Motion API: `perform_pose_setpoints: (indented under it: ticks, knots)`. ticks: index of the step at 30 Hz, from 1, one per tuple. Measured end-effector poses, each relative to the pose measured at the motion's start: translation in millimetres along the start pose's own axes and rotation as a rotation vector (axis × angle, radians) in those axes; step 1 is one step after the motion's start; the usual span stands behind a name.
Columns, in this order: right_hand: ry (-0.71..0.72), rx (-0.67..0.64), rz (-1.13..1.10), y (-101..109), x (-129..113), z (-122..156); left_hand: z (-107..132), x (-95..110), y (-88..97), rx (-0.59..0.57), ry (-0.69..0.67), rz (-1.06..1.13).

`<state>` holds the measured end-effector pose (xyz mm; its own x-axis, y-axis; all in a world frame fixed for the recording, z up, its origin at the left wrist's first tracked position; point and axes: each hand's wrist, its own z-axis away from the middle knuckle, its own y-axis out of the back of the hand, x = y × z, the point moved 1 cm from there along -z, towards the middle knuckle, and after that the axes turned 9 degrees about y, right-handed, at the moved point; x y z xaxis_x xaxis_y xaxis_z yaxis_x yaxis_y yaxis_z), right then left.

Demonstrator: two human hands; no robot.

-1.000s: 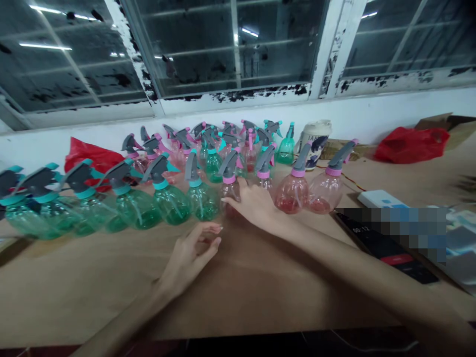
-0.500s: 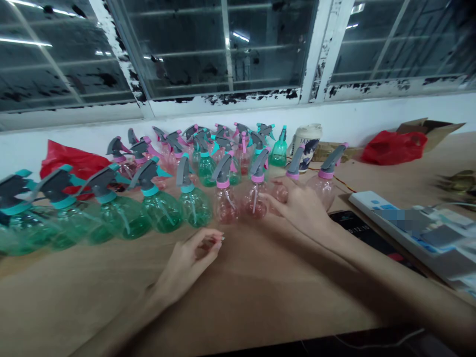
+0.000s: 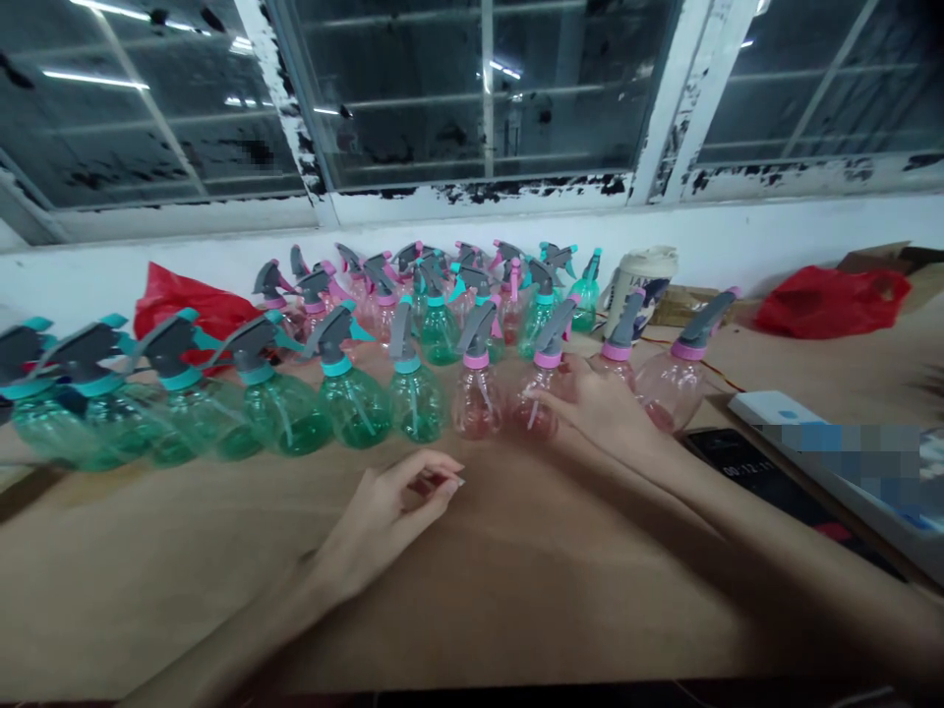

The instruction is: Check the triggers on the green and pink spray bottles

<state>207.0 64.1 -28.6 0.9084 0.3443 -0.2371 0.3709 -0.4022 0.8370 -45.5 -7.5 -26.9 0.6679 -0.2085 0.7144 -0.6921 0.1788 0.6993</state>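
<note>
Pink-collared bottle behind thumb: we keep upright; right hand half-curled, grip unclear; left hand loosely curled, empty.

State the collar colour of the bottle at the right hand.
The collar is pink; head view.

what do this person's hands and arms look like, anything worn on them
The left hand and right hand are ungloved. The slim left forearm and right forearm are bare as far as the view shows, with no sleeve, watch or bracelet visible. Blur hides whether there are rings or small markings.
</note>
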Motion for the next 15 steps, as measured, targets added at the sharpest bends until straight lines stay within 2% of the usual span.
perform_pose_setpoints:
  ticks: [5,9,11,15]
  knots:
    - [0.062,-0.068,0.046,18,-15,26,-7,-4,6.5,0.008,0.010,0.035]
    - [0.103,-0.127,0.067,29,-35,45,-13,7,8.2,-0.016,-0.037,0.070]
    - [0.152,-0.133,0.043,28,-45,49,-17,16,8.0,-0.017,-0.098,0.089]
    - [0.238,-0.136,-0.177,13,-59,48,-28,34,7.0,-0.010,-0.178,0.096]
